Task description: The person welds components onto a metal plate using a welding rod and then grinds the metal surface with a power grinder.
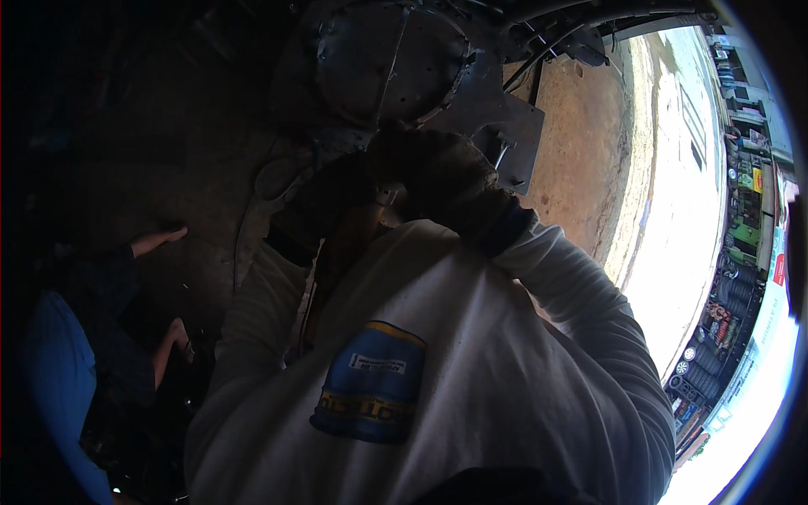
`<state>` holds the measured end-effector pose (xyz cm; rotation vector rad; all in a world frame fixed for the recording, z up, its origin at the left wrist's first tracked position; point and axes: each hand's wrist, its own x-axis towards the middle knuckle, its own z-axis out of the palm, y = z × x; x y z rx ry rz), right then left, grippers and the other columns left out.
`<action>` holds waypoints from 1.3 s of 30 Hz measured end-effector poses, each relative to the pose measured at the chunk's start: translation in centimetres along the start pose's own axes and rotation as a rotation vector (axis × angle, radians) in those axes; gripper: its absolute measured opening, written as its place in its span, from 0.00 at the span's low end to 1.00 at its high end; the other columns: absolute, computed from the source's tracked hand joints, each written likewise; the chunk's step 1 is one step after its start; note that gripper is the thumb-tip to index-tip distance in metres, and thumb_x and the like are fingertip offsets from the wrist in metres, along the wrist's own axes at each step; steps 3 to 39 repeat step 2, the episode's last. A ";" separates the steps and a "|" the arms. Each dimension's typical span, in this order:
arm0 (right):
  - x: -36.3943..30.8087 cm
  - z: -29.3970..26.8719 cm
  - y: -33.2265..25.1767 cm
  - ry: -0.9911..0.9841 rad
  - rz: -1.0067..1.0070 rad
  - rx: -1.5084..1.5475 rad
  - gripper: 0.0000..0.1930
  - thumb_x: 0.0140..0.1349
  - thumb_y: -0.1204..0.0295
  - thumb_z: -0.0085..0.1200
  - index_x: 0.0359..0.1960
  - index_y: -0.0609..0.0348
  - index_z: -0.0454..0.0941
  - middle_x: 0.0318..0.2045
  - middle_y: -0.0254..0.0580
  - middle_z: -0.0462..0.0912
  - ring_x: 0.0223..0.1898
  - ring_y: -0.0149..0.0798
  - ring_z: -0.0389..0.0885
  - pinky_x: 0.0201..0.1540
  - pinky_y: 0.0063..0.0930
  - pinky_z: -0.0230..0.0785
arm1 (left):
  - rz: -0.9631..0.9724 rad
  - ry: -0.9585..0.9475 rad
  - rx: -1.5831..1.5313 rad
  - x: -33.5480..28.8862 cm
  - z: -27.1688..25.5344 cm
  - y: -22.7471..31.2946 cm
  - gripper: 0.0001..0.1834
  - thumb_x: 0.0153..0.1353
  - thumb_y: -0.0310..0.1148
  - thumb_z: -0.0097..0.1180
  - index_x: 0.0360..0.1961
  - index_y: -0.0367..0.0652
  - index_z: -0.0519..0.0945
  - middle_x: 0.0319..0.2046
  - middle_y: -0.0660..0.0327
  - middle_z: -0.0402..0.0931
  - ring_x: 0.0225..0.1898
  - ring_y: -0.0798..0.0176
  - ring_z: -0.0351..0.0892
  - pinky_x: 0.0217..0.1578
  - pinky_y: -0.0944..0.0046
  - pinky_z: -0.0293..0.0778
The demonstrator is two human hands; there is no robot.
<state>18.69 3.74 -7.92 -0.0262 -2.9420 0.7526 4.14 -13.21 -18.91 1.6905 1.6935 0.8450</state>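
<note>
Both my hands are close together in front of my chest, in deep shade. My right hand (442, 172), in a dark work glove, is bent into a closed shape at the lower edge of a round dark metal disc (353, 67). Whatever it grips is too dark to make out. My left hand (328, 195), also gloved, is beside it on the left, its fingers lost in shadow. A small metallic piece (387, 197) shows between the hands. A thin pale line runs up the disc from near my right hand; whether it is a rod or a seam, I cannot tell.
A flat metal plate (523, 139) juts out right of the disc, with dark hoses (581, 17) above. A cable (244, 219) trails over the floor at left. Someone in a blue shirt (63, 370) is close on the left. Sunlit ground (673, 185) and stacked tyres (711, 362) lie far right.
</note>
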 end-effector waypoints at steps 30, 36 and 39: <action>0.0 -0.2 0.0 0.005 -0.029 0.095 0.16 0.59 0.70 0.51 0.49 0.55 0.75 0.41 0.47 0.79 0.44 0.47 0.80 0.45 0.37 0.75 | 0.069 0.060 0.108 -0.5 0.9 -0.7 0.24 0.68 0.40 0.46 0.62 0.40 0.69 0.60 0.51 0.69 0.63 0.52 0.66 0.64 0.56 0.62; 0.0 -0.2 0.0 0.005 -0.029 0.095 0.16 0.59 0.70 0.51 0.49 0.55 0.75 0.41 0.47 0.79 0.44 0.47 0.80 0.45 0.37 0.75 | 0.069 0.060 0.108 -0.5 0.9 -0.7 0.24 0.68 0.40 0.46 0.62 0.40 0.69 0.60 0.51 0.69 0.63 0.52 0.66 0.64 0.56 0.62; 0.0 -0.2 0.0 0.005 -0.029 0.095 0.16 0.59 0.70 0.51 0.49 0.55 0.75 0.41 0.47 0.79 0.44 0.47 0.80 0.45 0.37 0.75 | 0.069 0.060 0.108 -0.5 0.9 -0.7 0.24 0.68 0.40 0.46 0.62 0.40 0.69 0.60 0.51 0.69 0.63 0.52 0.66 0.64 0.56 0.62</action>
